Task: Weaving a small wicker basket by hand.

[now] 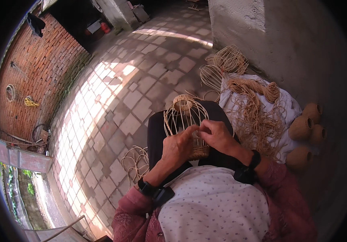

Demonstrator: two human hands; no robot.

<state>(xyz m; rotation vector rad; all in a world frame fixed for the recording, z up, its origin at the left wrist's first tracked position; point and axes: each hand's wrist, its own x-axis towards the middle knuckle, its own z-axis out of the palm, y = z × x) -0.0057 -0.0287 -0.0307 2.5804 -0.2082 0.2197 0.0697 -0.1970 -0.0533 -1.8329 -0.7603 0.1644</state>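
Note:
A half-woven rattan basket frame [185,115] rests on my lap, its open ribs rising to a small woven neck at the far end. A band of finished weave shows at its near end. My left hand [177,145] grips the frame's near side over that weave. My right hand [215,135] pinches a thin strand against the ribs, fingertips touching the left hand's fingers. Both wrists wear black bands.
A bundle of loose rattan strands [258,117] lies on a white cloth to my right, with several finished small baskets [302,129] beyond. Bare wire-like frames [229,60] sit by the concrete wall. A coil of rattan [135,161] lies on the tiled floor at left.

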